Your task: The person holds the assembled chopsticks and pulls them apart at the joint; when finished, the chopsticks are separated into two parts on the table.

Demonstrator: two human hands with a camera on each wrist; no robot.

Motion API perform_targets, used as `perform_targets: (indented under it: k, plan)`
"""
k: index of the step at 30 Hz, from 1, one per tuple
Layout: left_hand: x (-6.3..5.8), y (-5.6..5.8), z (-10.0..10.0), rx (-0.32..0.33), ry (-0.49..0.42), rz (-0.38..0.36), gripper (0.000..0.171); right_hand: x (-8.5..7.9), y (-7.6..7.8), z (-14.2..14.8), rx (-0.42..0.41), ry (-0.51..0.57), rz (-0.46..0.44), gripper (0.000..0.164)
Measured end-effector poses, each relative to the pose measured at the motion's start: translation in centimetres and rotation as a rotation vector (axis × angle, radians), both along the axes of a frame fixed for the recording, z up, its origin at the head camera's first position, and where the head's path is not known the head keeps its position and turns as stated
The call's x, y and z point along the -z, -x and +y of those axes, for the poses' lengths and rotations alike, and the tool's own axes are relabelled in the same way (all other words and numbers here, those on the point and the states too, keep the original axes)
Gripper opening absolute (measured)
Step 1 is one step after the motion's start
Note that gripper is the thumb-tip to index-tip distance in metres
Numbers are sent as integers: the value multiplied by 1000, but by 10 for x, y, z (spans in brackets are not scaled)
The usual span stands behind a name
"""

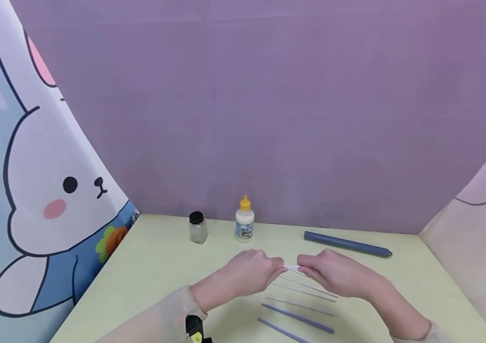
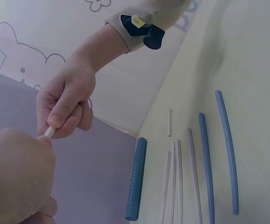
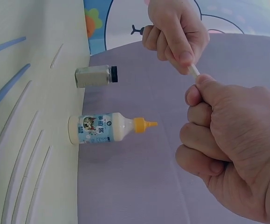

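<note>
Close together above the table, my left hand [image 1: 249, 271] and right hand [image 1: 337, 271] pinch a thin white stick [image 1: 291, 267] between thumbs and fingers. Only a short length of it shows between the fingertips, and the rest is hidden in the hands. In the right wrist view the white stick [image 3: 193, 70] spans the small gap between both thumbs. Below the hands, several thin pale sticks [image 1: 305, 289] lie side by side on the table. Nearer the front are two thicker blue sticks [image 1: 298, 318], roughly parallel to them.
At the back of the pale yellow table [image 1: 157, 267] stand a small clear jar [image 1: 198, 232] with a black lid and a white glue bottle [image 1: 245, 226] with a yellow nozzle. A dark blue tube [image 1: 346, 244] lies at the back right. A purple cloth [image 1: 268, 119] hangs behind.
</note>
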State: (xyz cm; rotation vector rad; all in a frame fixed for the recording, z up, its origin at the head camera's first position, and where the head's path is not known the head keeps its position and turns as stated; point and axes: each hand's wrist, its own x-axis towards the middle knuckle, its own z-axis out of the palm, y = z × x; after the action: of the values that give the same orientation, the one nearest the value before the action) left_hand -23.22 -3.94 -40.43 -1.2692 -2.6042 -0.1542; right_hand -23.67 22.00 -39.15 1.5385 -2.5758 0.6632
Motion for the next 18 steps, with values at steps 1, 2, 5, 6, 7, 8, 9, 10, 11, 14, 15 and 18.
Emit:
perform_targets:
  k: [1,2,5,6,7,8,9,10,11,14,15,18]
  plan:
    - [1,0,0,-7,0,0,37,2,0,0,2,1,1,30]
    - [2,0,0,-13,4,1,37,4,1,0,2,2,0,30]
    - [2,1,-2,-7,11,2,36,7,2,0,-2,9,9,31]
    - [3,1,-2,-1,14,4,36,7,2,-1,-4,10,12,31]
    - [3,2,-3,4,17,5,36,7,3,-1,-10,11,17,31]
    - [3,2,-4,7,18,3,35,6,3,-1,-14,12,23,31]
    - [3,3,-4,12,16,1,35,6,3,-2,-18,13,29,31]
    - [4,3,-5,16,12,-1,35,6,3,-2,-23,12,29,30]
    - [4,3,-6,21,7,-5,35,5,3,-2,-27,13,29,30]
    - [5,3,-8,35,-14,-17,36,5,3,-3,-37,15,28,29]
    - [5,2,-8,39,-19,-17,36,5,3,-3,-40,16,24,29]
    - [4,1,-8,43,-25,-17,36,4,2,-3,-37,13,20,27]
